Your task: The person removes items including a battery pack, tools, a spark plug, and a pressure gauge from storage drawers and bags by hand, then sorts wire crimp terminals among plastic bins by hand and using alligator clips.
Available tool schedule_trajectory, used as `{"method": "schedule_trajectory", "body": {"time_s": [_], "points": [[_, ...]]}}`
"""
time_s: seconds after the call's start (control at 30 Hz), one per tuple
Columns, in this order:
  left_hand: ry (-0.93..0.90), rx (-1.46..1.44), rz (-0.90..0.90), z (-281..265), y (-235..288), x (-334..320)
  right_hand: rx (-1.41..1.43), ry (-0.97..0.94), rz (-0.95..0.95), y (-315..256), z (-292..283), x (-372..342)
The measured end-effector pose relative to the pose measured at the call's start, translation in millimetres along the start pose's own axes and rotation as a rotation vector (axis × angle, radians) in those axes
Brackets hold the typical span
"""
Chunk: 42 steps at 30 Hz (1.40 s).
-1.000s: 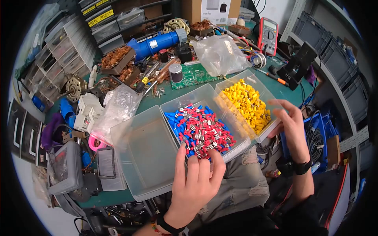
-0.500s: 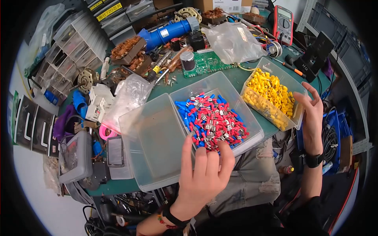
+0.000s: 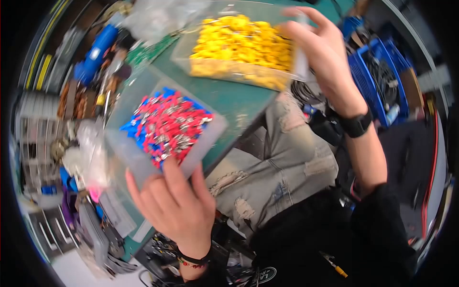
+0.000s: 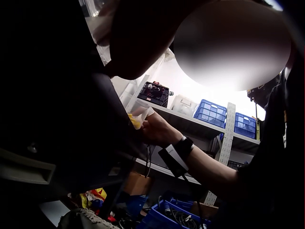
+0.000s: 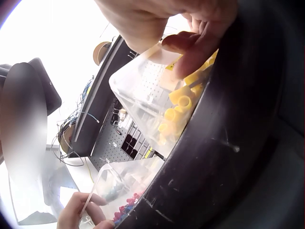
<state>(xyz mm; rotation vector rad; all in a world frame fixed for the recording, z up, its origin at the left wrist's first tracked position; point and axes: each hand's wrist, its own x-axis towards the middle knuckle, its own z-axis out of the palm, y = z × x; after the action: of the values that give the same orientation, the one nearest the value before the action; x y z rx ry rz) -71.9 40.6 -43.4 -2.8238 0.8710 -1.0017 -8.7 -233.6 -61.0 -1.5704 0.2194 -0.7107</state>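
Note:
The clear box of yellow terminals (image 3: 239, 45) is at the top of the head view, with the right hand (image 3: 330, 64) gripping its right end, fingers over the rim. In the right wrist view this hand (image 5: 186, 38) pinches the wall beside yellow terminals (image 5: 181, 102). Lower left in the head view, a second clear box (image 3: 215, 131) holds red and blue terminals (image 3: 169, 122). The left hand (image 3: 177, 205) has its fingers over that box's near wall; in the right wrist view the left hand (image 5: 81, 212) grips the wall at a corner.
Tools, a blue cylinder (image 3: 98, 50), a green circuit board (image 3: 150, 50) and plastic bags crowd the table's left and back. Below its front edge are the person's legs (image 3: 282, 162). A blue crate (image 3: 375, 76) of cables stands at the right.
The yellow box, held by the right hand, has come away from the red and blue box, leaving a gap. The head view has turned right and down. The left hand stays at its box.

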Motion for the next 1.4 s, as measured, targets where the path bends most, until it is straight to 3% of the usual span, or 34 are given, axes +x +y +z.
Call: {"method": "schedule_trajectory", "body": {"time_s": [0.07,0.17,0.4,0.67,0.73,0.77,0.83,0.93,1.07,1.4], "points": [[0.029,0.004,0.03,-1.1,2.2,2.0,0.014,-0.063,0.242,-20.0,-4.5,-2.1],[0.033,0.062,-0.004,-0.5,8.0,-0.3,0.056,-0.058,0.102,-4.7,-9.7,-1.9],[0.054,0.08,0.011,-0.5,15.3,-7.0,0.058,-0.001,0.02,-2.3,-16.4,-8.6],[0.045,0.02,0.045,-6.1,5.5,3.0,0.068,-0.071,0.047,2.8,-12.3,0.6],[0.025,-0.027,0.054,-8.3,0.3,3.6,-0.037,-0.079,0.119,-2.1,-16.7,0.0],[0.003,-0.054,0.054,-10.7,-2.3,4.1,0.031,-0.087,0.055,5.0,-16.4,0.0],[-0.017,-0.072,0.044,-13.3,-5.8,6.1,0.078,-0.094,0.125,-0.5,-13.8,-0.3],[-0.038,-0.116,0.042,-16.7,-9.7,7.4,-0.055,-0.104,0.177,-7.0,-14.8,2.3],[0.021,-0.075,0.007,-18.3,-11.4,7.2,-0.026,-0.085,0.131,-6.9,-9.8,2.9],[0.023,-0.09,-0.064,-16.4,-5.3,10.0,-0.032,-0.127,0.254,-19.0,-8.3,0.4]]}}
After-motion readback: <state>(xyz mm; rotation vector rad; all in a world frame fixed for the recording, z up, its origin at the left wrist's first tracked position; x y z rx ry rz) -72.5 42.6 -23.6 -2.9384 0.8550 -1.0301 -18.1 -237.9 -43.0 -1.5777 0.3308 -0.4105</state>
